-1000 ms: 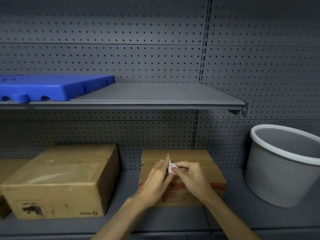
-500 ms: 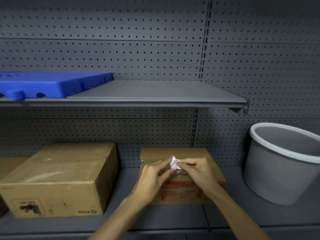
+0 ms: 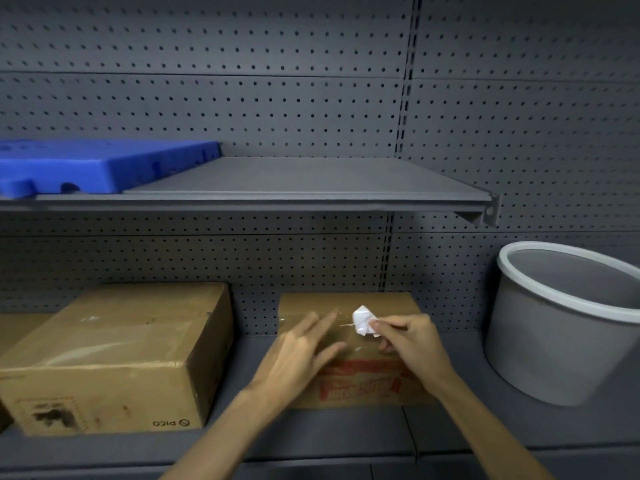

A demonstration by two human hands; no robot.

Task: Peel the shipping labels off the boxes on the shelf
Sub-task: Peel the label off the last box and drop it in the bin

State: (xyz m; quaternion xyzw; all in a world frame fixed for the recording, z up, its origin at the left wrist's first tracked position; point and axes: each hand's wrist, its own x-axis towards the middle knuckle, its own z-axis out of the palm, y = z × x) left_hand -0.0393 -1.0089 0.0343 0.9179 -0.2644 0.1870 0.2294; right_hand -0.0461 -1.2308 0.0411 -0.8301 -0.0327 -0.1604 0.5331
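Note:
A small cardboard box (image 3: 377, 303) with red print on its front stands on the lower shelf. My right hand (image 3: 412, 341) pinches a crumpled white label (image 3: 363, 321) just above the box top. My left hand (image 3: 301, 355) hovers over the box's left side with its fingers spread and holds nothing. A larger cardboard box (image 3: 114, 351) sits to the left, with a dark torn patch on its front face. The edge of a third box (image 3: 17, 327) shows at the far left.
A grey plastic bucket (image 3: 568, 327) with a white rim stands on the lower shelf (image 3: 467, 427) to the right of the small box. Above, an upper shelf (image 3: 294, 181) carries a blue plastic panel (image 3: 100, 164). Grey pegboard forms the back wall.
Both hands held the crumpled label together; now my left hand has let go and opened. My right hand has carried the label a little to the right.

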